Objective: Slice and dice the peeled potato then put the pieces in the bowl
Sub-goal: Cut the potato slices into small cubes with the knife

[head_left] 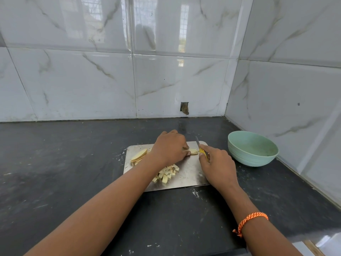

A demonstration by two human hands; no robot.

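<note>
Left hand (168,147) presses down on a small stack of potato strips (192,151) at the far side of the steel cutting board (190,174), fingers curled over it so that only the right end of the stack shows past the fingertips. Right hand (216,163) grips the yellow handle of a knife (200,147), its blade pointing away and standing just beside that exposed end; whether the edge already touches the potato cannot be told.

Dicing is the step in hand, and it looks roughly midway. A heap of finished cubes (168,173) lies near the middle of the board, partly under the left forearm, while several uncut potato slices (139,155) wait at the far left corner. Nothing visible lies in the green bowl (252,148), which stands on the dark desk (73,182) to the right of the board, near the corner of the tiled wall.

Next, the blade probably needs to drop straight through the strips close to the holding fingertips, with the left hand backing off leftward cut by cut. The margin is narrow, so the fingertips should stay tucked. Afterwards the slices at the left need the same treatment before everything goes to the bowl.
</note>
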